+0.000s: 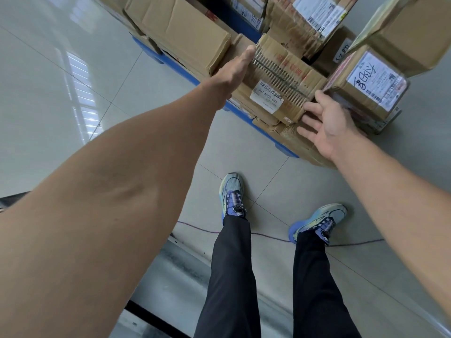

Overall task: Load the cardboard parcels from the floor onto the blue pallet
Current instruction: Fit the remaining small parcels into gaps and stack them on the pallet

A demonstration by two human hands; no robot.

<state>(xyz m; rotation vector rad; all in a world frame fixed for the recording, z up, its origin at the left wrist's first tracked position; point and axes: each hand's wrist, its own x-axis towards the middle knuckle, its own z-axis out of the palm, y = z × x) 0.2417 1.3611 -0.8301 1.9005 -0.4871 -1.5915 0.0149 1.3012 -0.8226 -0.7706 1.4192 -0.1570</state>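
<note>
Your left hand (234,71) lies flat, fingers straight, against the left end of the labelled cardboard parcel (283,76), which sits atop the stack on the blue pallet (148,51). Your right hand (327,125) is spread open at its right end, possibly touching it, gripping nothing.

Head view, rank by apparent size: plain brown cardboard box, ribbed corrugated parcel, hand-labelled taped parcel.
Largest: plain brown cardboard box.
Then ribbed corrugated parcel and hand-labelled taped parcel, alike; too close to rank.
</note>
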